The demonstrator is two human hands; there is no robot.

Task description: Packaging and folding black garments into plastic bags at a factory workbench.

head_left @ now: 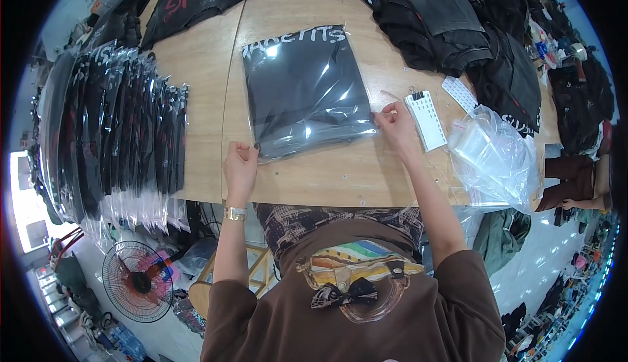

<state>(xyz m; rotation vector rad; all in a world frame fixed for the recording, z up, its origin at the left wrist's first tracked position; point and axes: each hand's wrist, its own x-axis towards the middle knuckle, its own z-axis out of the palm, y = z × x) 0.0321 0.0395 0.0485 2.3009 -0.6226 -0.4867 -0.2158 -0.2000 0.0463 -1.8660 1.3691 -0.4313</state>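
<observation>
A folded black garment in a clear plastic bag (307,93) lies flat on the wooden table in front of me, white lettering along its far edge. At the bag's near left corner, my left hand (241,163) pinches the plastic between thumb and fingers. My right hand (396,125) grips the near right corner the same way. Light glints off the film along the near edge, where the plastic is creased.
Bagged black garments (114,126) stand in a row on the left. Beside my right hand are white sticker sheets (426,121) and a heap of clear bags (494,159). Loose black garments (425,21) cover the far right. A fan (139,281) stands below left.
</observation>
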